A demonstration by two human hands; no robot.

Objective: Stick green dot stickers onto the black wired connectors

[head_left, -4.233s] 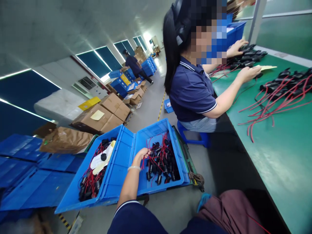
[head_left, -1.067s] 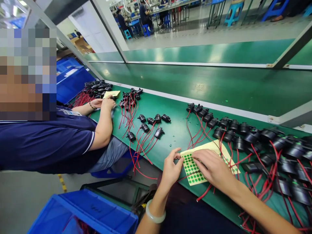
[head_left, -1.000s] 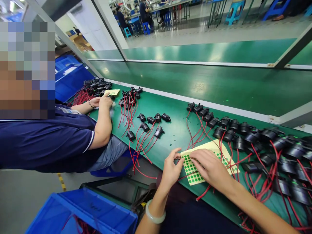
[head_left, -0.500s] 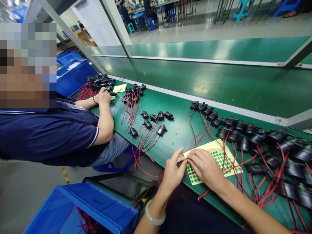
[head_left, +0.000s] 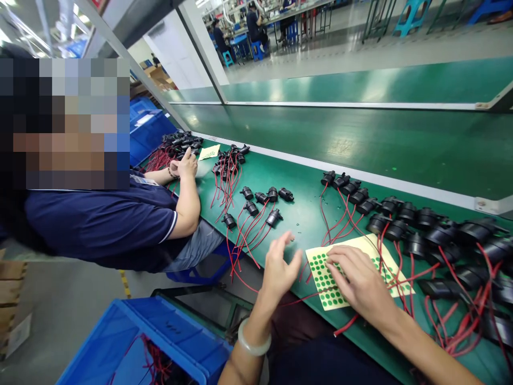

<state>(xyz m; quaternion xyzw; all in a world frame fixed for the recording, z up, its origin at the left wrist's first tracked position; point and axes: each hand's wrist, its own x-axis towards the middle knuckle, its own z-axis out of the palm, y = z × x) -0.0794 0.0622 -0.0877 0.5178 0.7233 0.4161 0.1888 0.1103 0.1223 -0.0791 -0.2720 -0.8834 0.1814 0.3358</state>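
Note:
My left hand (head_left: 280, 267) is raised off the table's near edge, its thumb and fingers apart, with nothing visible between them. A pale bracelet circles that wrist. Over the yellow sheet of round green stickers (head_left: 331, 298) is my right hand (head_left: 356, 275). Its thumb and fingertips are drawn close together above the sticker rows; whatever lies between them is too small to make out. Red wires cross the sheet's right part. Just behind and to the right stand several black cylindrical parts with red wires (head_left: 396, 230), which look like small motors or pumps.
A co-worker (head_left: 100, 224) sits at the left, hands near another sticker sheet (head_left: 209, 152). Black parts (head_left: 250, 207) lie mid-table with trailing wires. A blue bin (head_left: 180, 326) with red wires inside stands below left. A metal frame rail (head_left: 280, 155) runs behind.
My left hand has parted from my right and opened. My right hand has shifted onto the sticker rows. The co-worker's hands have come up, and the whole view has shifted slightly.

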